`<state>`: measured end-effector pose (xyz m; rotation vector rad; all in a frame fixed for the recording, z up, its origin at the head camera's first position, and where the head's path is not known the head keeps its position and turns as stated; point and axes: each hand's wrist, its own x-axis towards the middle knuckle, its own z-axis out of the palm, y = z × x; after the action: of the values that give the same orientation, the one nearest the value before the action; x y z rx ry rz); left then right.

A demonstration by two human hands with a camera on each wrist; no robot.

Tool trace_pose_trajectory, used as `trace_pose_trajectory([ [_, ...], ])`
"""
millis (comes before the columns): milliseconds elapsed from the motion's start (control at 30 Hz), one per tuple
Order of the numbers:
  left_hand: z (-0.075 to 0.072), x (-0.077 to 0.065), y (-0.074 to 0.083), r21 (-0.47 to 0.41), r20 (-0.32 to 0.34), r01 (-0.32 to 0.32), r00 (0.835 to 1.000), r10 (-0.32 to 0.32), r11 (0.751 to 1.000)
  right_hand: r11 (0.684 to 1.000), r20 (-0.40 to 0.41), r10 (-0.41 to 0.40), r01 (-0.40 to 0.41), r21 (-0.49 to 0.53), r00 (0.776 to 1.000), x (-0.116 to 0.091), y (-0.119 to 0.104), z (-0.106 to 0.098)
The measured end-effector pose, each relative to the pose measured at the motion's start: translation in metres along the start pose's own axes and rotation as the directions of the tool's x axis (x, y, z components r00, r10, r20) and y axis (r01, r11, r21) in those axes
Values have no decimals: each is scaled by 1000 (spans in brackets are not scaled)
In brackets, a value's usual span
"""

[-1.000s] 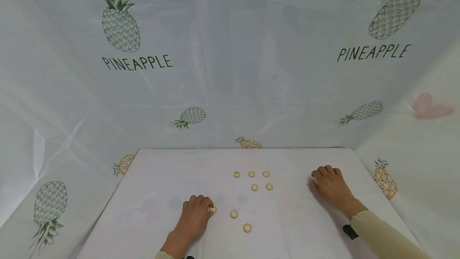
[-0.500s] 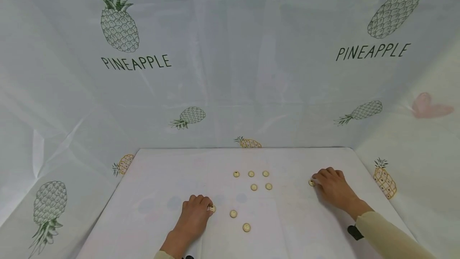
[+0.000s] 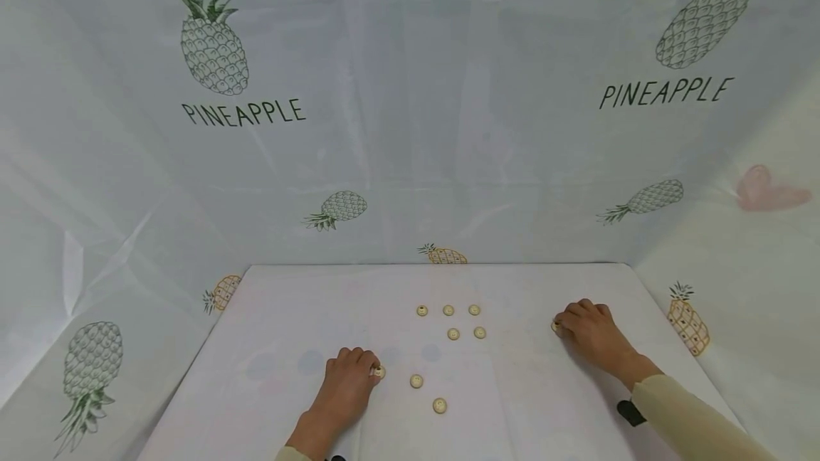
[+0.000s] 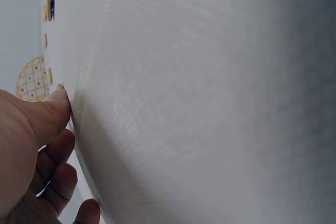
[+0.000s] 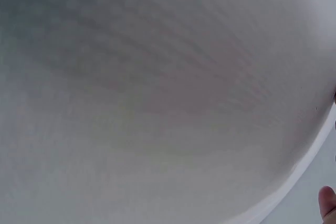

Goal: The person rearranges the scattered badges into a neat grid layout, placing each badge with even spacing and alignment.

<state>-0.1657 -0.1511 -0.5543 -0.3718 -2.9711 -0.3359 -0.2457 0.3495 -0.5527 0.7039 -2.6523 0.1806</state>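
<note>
Small round cream-coloured buttons with raised rims lie on the white-covered table. My left hand (image 3: 348,384), at the lower middle of the head view, pinches one button (image 3: 380,372) at its thumb side, low at the tabletop. In the left wrist view the thumb (image 4: 51,116) presses at the cloth, its tip at a thin edge of that button. My right hand (image 3: 594,336), farther right, has thumb and index finger on another button (image 3: 555,326), which is partly hidden by the fingertips. The right wrist view shows mostly cloth, with fingertips at its right edge.
Two loose buttons, a nearer one (image 3: 439,405) and a farther one (image 3: 416,380), lie right of my left hand. Farther back, three form a row with a middle button (image 3: 448,310), and two sit just in front. A pineapple-print sheet (image 3: 410,126) stands behind the table (image 3: 307,290).
My right hand shifts slightly right and a button now shows at its fingertips; over the last half second the fingers cover more of it. The left hand stays in place.
</note>
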Motion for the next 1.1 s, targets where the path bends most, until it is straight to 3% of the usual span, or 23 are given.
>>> trace_pose_trajectory([
  [300, -2, 0, 0, 1, -4, -13, 1000, 13, 1000, 998, 112, 64, -65, 6, 992, 5, -4, -5],
  [600, -2, -1, -1, 4, -12, -21, 1000, 21, 1000, 999, 50, 18, -16, -47, 999, 18, -11, 2],
  [1100, -6, -1, 0, 51, -13, -53, 998, 54, 997, 993, -53, -96, 92, -71, 994, 52, -60, 9],
])
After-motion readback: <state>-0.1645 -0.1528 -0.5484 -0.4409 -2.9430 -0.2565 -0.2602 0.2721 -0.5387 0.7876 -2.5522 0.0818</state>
